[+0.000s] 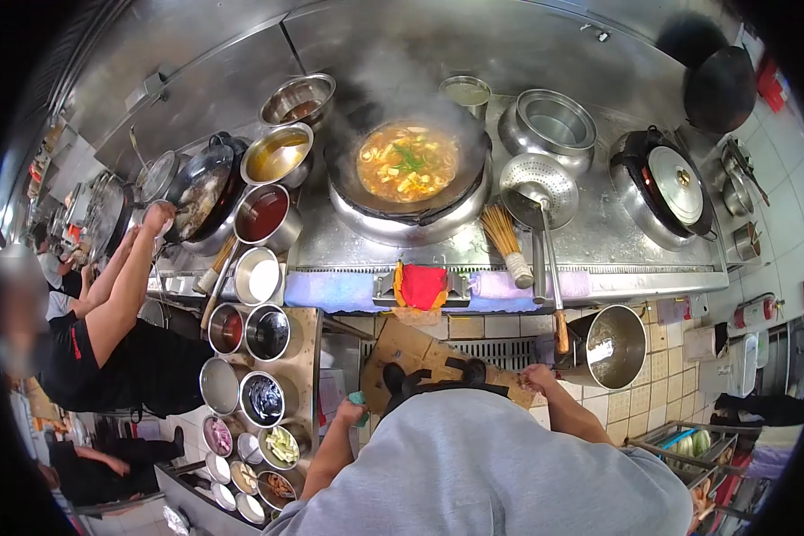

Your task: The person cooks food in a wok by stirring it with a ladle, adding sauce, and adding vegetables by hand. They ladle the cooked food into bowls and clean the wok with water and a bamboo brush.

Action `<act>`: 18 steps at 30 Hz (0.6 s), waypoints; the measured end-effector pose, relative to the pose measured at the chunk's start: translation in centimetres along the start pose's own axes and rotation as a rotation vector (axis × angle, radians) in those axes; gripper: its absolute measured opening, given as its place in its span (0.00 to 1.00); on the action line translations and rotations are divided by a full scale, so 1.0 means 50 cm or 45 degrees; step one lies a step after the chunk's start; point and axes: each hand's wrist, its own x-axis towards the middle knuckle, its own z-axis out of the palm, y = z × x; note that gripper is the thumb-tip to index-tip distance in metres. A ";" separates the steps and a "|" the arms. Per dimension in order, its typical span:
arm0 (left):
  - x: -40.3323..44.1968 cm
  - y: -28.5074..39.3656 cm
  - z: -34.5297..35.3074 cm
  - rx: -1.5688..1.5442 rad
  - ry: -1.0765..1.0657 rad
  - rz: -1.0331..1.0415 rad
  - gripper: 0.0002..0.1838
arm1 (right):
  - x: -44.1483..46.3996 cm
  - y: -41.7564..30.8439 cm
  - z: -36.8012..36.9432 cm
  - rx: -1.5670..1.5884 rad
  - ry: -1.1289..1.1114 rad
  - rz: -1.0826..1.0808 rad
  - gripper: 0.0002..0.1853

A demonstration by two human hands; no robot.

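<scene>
Steel pot (pixel 591 357) sat just right of the right hand (pixel 537 379), which apparently gripped it; lifted or resting, couldn't tell. Left hand (pixel 347 412) clutched a teal cloth (pixel 358 398), well apart from the pot. Step, judged: handling the pot while soup (pixel 408 163) steamed in the wok (pixel 342 168) ahead. Next move probably called for a steady, level grip.

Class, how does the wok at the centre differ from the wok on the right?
The centre wok is uncovered; the right wok has a metal lid on it. The centre wok shows orange broth, while the right wok's contents are hidden. Steam rises over the centre wok; none is plain over the right wok. Both woks are dark and round.
</scene>
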 end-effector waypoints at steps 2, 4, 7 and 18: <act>0.010 -0.014 0.003 0.029 -0.041 0.068 0.39 | -0.014 -0.012 -0.004 0.043 0.016 0.040 0.10; 0.016 -0.023 0.007 0.018 -0.056 0.040 0.36 | -0.035 -0.017 -0.009 0.095 0.036 0.082 0.10; -0.010 0.004 -0.010 -0.053 -0.082 -0.015 0.33 | -0.052 -0.013 -0.028 0.142 0.138 0.091 0.09; -0.065 0.024 -0.023 0.345 -0.132 0.174 0.20 | -0.189 -0.317 -0.145 0.493 0.312 -0.353 0.18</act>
